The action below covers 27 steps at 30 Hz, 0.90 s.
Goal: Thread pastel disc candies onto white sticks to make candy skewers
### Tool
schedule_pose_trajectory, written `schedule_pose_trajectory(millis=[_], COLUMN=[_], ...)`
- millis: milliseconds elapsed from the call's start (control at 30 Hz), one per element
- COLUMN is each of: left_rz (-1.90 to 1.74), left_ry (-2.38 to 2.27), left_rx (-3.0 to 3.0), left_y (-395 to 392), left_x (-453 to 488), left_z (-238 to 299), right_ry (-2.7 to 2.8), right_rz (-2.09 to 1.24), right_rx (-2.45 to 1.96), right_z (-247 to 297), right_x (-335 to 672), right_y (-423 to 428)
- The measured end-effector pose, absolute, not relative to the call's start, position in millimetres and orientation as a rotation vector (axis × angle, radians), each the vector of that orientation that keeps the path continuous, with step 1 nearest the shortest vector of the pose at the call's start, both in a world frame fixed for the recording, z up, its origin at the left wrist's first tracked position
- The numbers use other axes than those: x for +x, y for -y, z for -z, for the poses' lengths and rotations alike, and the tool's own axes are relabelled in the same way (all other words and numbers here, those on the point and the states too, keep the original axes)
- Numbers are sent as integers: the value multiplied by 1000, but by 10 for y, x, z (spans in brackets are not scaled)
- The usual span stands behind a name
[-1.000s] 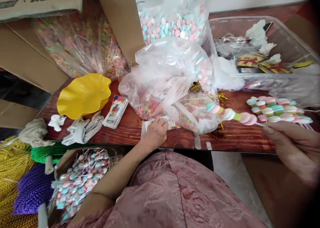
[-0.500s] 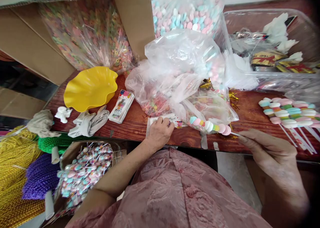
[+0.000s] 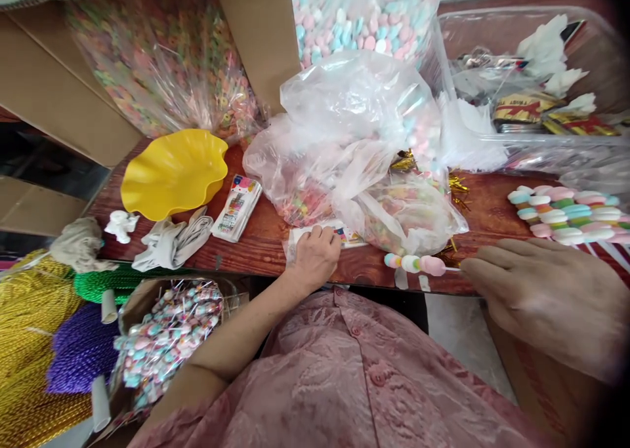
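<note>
In the head view my right hand (image 3: 541,297) is closed around the white stick of a candy skewer (image 3: 416,264). Pink, white, blue and green candy pieces are threaded on it, and it points left along the table's front edge. My left hand (image 3: 317,258) has its fingers curled down on a printed clear plastic bag (image 3: 299,238) that lies flat on the table. The fingertips are partly hidden. Right behind it sit crumpled plastic bags of candy (image 3: 339,166). Several finished candy skewers (image 3: 566,215) lie side by side beyond my right hand.
A yellow wavy bowl (image 3: 174,172), a stack of printed bags (image 3: 237,208) and grey gloves (image 3: 172,241) are on the left. A clear bin (image 3: 531,143) stands back right. Below the table edge are a box of wrapped skewers (image 3: 167,336) and cord bundles (image 3: 81,346).
My right hand has turned palm down and shifted slightly right. The candy skewer has dropped lower and lies more level. My left hand stays at the printed plastic bag.
</note>
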State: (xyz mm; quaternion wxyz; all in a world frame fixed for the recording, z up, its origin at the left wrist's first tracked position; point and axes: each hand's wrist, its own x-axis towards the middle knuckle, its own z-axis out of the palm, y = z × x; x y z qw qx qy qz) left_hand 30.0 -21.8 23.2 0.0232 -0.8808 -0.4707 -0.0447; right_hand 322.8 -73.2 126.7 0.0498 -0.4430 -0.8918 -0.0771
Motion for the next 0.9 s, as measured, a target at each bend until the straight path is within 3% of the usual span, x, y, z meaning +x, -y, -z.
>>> schedule_pose_trajectory(millis=[133,433,700,900], left_rz=[422,930,749,916], left_ry=[1449,1492,1501,1364], left_rx=[-2728,-2757,-2930,-2988], left_y=[213,204,208,123], left_x=[243,103,-39,-150], left_z=[-110,30,-75,20], right_ry=[2870,2970,3032,2999], right_rz=[407,276,275,243], right_rx=[-1173,-1210,-1136,-1113], right_z=[-1367,-1308,-1190,-1147], right_x=[2884,2868,2965,2900], right_y=[707,629,417,371])
